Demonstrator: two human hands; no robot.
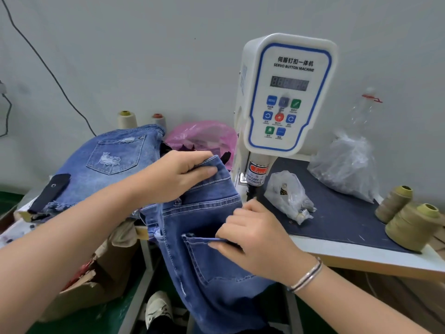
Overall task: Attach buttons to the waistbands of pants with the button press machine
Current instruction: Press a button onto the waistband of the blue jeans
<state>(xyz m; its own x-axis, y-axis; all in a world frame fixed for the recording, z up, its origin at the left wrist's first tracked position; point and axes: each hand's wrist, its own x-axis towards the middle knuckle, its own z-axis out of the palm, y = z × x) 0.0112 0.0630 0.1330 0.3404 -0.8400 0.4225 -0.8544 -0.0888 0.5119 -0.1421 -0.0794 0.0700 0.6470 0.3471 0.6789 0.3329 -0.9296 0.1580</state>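
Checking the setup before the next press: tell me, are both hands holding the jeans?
Yes: the left hand grips the jeans at the waistband and the right hand pinches them by the pocket edge.

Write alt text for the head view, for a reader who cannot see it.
Two hands hold dark blue jeans at a white button machine: the left hand grips the waistband, the right hand pinches the fabric near a pocket. Lighter denim shorts lie to the left; thread cones and plastic bags sit on the right.

Dark blue denim pants with pale stitching [204, 213]. Faded light blue distressed denim shorts [115, 155]. White button press machine with blue-outlined panel [289, 92] carrying blue, green and red buttons. Translucent pink plastic bag [204, 133]. Olive-green thread cones [409, 225]. Navy fabric table mat [337, 213].
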